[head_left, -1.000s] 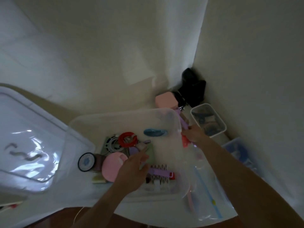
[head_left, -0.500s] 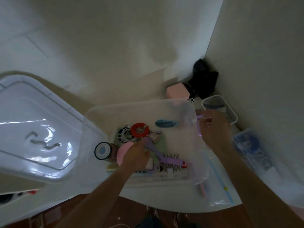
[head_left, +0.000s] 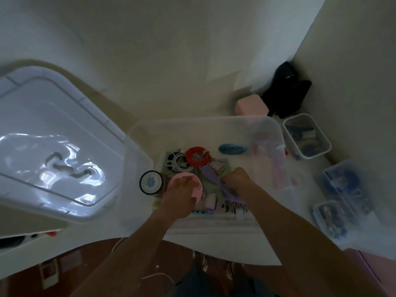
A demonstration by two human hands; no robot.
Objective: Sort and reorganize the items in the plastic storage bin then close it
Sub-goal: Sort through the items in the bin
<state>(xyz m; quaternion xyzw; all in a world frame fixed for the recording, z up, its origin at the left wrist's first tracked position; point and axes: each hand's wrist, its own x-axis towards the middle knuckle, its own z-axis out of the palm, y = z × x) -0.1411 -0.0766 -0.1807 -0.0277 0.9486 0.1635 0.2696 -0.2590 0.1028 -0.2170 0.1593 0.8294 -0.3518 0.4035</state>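
Note:
The clear plastic storage bin (head_left: 192, 122) stands open on the white surface. Its lid (head_left: 53, 146) lies to the left. Inside the bin are a red cable coil (head_left: 197, 156), a white cable (head_left: 179, 162), a blue oblong item (head_left: 232, 148), a round black-rimmed tin (head_left: 151, 182), a pink disc (head_left: 197, 187) and a purple comb (head_left: 211, 175). My left hand (head_left: 180, 198) rests on the pink disc with its fingers laid over it. My right hand (head_left: 237, 179) is down in the bin at the comb's handle, fingers curled under; its grip is hidden.
Three small clear containers (head_left: 306, 138) (head_left: 340, 183) (head_left: 330, 217) line the right side by the wall. A pink box (head_left: 250, 106) and a black object (head_left: 287, 91) sit in the back corner. Pink items (head_left: 276, 168) show blurred through the bin's right wall.
My right hand came from outside the bin's right wall into the bin beside the comb. My left hand shifted from the comb onto the pink disc. The view has tilted down.

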